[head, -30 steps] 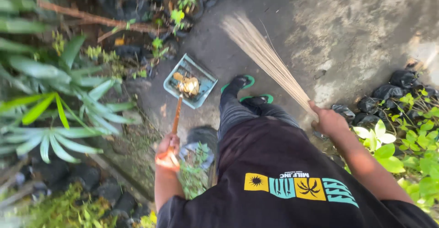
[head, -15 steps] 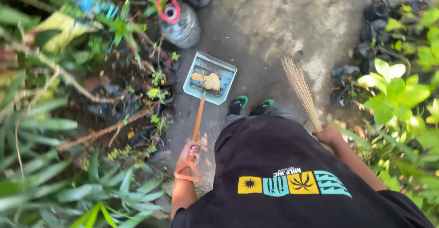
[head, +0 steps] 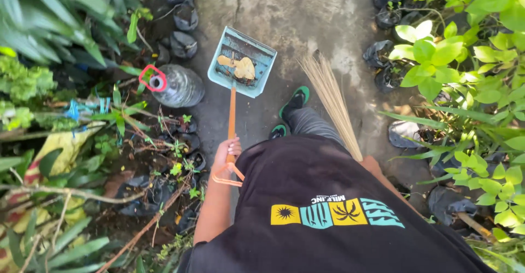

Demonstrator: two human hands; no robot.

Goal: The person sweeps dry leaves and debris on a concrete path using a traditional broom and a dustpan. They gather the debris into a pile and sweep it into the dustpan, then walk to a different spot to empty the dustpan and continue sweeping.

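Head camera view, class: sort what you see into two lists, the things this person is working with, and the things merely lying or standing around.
In use:
- left hand gripping the orange handle of the blue dustpan
- dry leaves in the pan
- stick broom on the right side; the right hand is hidden

Lying about:
- clear plastic bottle with a red cap ring
- black nursery bags
- green plants

Cracked concrete path (head: 306,10) between potted plants (head: 448,65), apparently outdoors
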